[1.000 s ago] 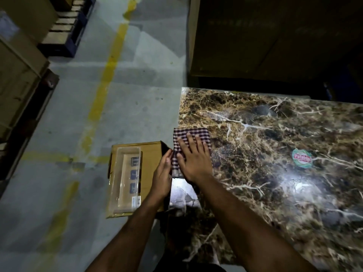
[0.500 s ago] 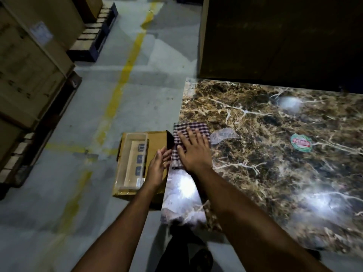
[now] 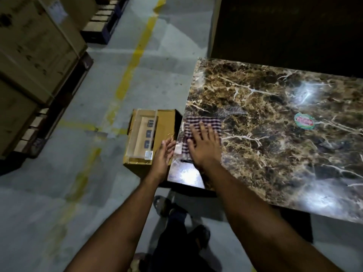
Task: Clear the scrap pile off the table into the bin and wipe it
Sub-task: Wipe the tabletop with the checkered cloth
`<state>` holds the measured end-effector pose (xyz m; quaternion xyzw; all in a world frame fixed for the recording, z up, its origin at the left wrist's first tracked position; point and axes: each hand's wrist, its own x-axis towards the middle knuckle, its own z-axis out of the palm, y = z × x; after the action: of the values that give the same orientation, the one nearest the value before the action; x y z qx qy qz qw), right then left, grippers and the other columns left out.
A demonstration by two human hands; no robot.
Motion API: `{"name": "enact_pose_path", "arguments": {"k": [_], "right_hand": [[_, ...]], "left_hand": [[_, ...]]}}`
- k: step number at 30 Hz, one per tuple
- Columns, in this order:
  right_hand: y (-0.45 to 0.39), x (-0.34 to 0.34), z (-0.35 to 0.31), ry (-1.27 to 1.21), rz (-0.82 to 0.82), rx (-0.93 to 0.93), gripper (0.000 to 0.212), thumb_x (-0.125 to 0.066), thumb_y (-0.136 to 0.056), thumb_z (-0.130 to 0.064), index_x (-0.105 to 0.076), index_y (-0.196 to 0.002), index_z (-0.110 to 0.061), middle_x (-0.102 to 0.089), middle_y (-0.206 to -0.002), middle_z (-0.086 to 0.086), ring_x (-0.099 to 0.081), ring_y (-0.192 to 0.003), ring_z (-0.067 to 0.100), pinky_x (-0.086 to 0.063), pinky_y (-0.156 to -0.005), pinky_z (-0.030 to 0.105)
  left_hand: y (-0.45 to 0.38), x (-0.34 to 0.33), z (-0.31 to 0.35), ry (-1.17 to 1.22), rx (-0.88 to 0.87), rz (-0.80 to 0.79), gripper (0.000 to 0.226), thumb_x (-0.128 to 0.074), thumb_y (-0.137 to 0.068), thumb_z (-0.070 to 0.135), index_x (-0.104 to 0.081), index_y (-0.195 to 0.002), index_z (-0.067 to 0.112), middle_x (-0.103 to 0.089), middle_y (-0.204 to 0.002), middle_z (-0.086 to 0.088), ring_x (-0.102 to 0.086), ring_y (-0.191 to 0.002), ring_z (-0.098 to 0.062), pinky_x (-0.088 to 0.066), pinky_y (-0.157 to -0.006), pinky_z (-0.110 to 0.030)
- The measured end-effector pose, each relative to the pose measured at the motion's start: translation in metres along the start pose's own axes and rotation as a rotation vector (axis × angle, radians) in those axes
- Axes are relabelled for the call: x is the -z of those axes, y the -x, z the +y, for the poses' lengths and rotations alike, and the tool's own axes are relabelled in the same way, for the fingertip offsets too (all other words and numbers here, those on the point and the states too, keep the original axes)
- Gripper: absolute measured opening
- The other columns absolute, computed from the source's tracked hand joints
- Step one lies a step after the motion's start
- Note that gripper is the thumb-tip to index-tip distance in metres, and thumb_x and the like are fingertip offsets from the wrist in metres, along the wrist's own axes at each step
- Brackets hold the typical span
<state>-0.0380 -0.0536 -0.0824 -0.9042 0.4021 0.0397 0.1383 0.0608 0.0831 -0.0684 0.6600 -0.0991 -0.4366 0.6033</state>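
A cardboard bin [image 3: 149,138] is sitting on the floor just beside the table's [image 3: 275,134] left edge. The left hand [image 3: 164,156] is hovering cupped, fingers relaxed, between bin and table edge. The right hand [image 3: 204,148] is pressing spread fingers flat on a checked cloth [image 3: 198,124] at that edge.

Head camera looks steeply down, close above the table [image 3: 275,134].

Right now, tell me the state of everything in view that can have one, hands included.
Checked cloth: flat on the table at its left edge, pressed under the right hand.
Right hand: open, fingers spread on the cloth.
Left hand: open, cupped beside the table edge, holding nothing visible.
Cardboard box: open-topped, on the floor beside the table.
Table: glossy, a round sticker stuck on it.
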Motion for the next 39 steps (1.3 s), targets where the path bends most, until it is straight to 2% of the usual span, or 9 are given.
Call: {"name": "enact_pose_path", "arguments": {"k": [4, 10, 12, 16, 21, 26, 30, 35, 39], "right_hand": [[0.055, -0.011, -0.014, -0.045, 0.038, -0.099, 0.066, -0.013, -0.102, -0.059, 0.000, -0.162, -0.036, 0.001, -0.171, 0.006, 0.007, -0.157, 0.031, -0.002, -0.126, 0.052], [0.063, -0.021, -0.055, -0.041, -0.039, 0.050, 0.064, -0.017, -0.104, -0.058, -0.001, -0.162, -0.036, 0.004, -0.171, 0.003, 0.012, -0.157, 0.029, 0.006, -0.126, 0.048], [0.054, -0.017, -0.043, -0.034, -0.023, 0.040, 0.063, -0.020, -0.104, -0.057, -0.004, -0.162, -0.037, 0.000, -0.172, 0.001, 0.009, -0.157, 0.026, 0.006, -0.126, 0.046], [0.090, -0.021, -0.023, -0.026, 0.011, -0.105, 0.065, -0.013, -0.103, -0.058, 0.003, -0.162, -0.036, 0.002, -0.171, 0.004, 0.008, -0.157, 0.030, 0.001, -0.127, 0.050], [0.106, -0.023, -0.027, -0.051, -0.011, 0.023, 0.064, -0.010, -0.103, -0.056, -0.001, -0.162, -0.034, 0.001, -0.171, 0.005, 0.009, -0.157, 0.029, 0.004, -0.127, 0.047], [0.079, -0.008, 0.034, -0.014, 0.021, -0.131, 0.063, -0.016, -0.105, -0.056, -0.001, -0.162, -0.035, 0.002, -0.171, 0.002, 0.005, -0.158, 0.029, 0.002, -0.125, 0.047], [0.116, -0.014, 0.034, -0.036, 0.074, -0.177, 0.065, -0.017, -0.103, -0.054, -0.009, -0.163, -0.031, -0.006, -0.171, 0.007, 0.001, -0.157, 0.033, -0.003, -0.126, 0.051], [0.069, -0.007, 0.042, -0.055, 0.061, -0.044, 0.063, -0.020, -0.103, -0.054, -0.013, -0.162, -0.034, -0.010, -0.171, 0.003, 0.000, -0.158, 0.029, -0.004, -0.127, 0.049], [0.066, 0.001, 0.068, -0.044, 0.094, -0.185, 0.063, -0.022, -0.103, -0.055, -0.011, -0.162, -0.035, -0.011, -0.171, 0.002, -0.001, -0.158, 0.029, -0.005, -0.127, 0.049]], "left_hand": [[0.019, 0.011, -0.012, -0.001, 0.016, -0.004, 0.056, -0.021, -0.109, 0.040, -0.038, -0.150, 0.006, -0.049, -0.148, -0.014, -0.046, -0.139, -0.023, -0.031, -0.121, -0.039], [0.042, 0.010, -0.015, 0.042, 0.023, 0.013, 0.065, -0.033, -0.100, 0.057, -0.049, -0.148, 0.016, -0.058, -0.144, 0.000, -0.056, -0.131, -0.014, -0.043, -0.113, -0.038], [0.046, 0.010, -0.015, 0.039, 0.020, 0.020, 0.060, -0.027, -0.106, 0.047, -0.043, -0.150, 0.010, -0.053, -0.147, -0.002, -0.053, -0.131, -0.011, -0.041, -0.112, -0.029], [0.056, 0.013, -0.023, -0.030, -0.046, 0.002, 0.057, -0.024, -0.108, 0.043, -0.038, -0.152, 0.008, -0.044, -0.155, -0.010, -0.042, -0.142, -0.017, -0.031, -0.120, -0.033], [0.059, -0.004, -0.029, -0.249, -0.180, 0.033, 0.048, -0.034, -0.108, 0.043, -0.050, -0.146, 0.019, -0.054, -0.147, -0.001, -0.051, -0.132, -0.012, -0.041, -0.094, -0.010], [0.047, -0.040, -0.018, -0.295, -0.247, -0.047, 0.054, -0.033, -0.105, 0.050, -0.045, -0.150, 0.023, -0.046, -0.154, 0.001, -0.042, -0.139, -0.010, -0.034, -0.108, -0.024], [0.032, -0.052, -0.019, -0.596, -0.323, -0.159, 0.054, -0.034, -0.105, 0.046, -0.042, -0.152, 0.020, -0.041, -0.157, -0.002, -0.034, -0.144, -0.014, -0.026, -0.115, -0.029], [0.005, -0.053, -0.017, -1.088, -0.484, -0.089, 0.046, -0.038, -0.109, 0.029, -0.037, -0.155, 0.026, -0.033, -0.163, 0.001, -0.020, -0.152, -0.018, -0.017, -0.124, -0.044], [-0.010, -0.049, -0.017, -1.382, -0.547, -0.055, 0.052, -0.034, -0.106, 0.035, -0.026, -0.157, 0.033, -0.019, -0.168, 0.005, -0.012, -0.155, -0.017, -0.014, -0.125, -0.045]]}}
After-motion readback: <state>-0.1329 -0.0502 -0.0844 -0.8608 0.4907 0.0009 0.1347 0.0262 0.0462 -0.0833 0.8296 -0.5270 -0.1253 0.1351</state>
